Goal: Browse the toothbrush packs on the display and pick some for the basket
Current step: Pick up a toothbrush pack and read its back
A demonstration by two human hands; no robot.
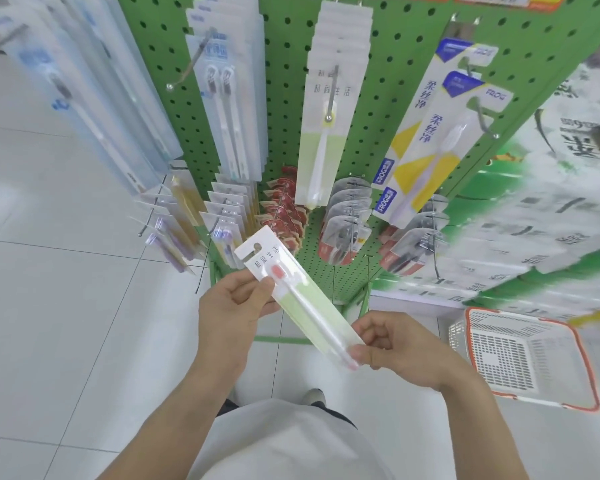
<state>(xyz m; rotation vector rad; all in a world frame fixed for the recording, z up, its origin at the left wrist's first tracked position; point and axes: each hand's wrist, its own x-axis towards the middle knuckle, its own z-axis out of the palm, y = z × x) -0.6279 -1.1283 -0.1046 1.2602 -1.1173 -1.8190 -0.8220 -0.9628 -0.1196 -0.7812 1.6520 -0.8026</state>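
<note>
I hold a white and pale green toothbrush pack slantwise in front of me, its hang hole up and to the left. My left hand pinches its upper end near the pink brush head. My right hand pinches its lower end. Matching white and green packs hang on a hook of the green pegboard display straight ahead. A white basket with an orange rim stands on the floor at my lower right, and nothing shows inside it.
Blue packs hang at the left, twin-brush packs beside them, yellow and white boxed packs at the right. Smaller packs fill the lower hooks. Bare metal hooks jut out. White tiled floor lies to the left.
</note>
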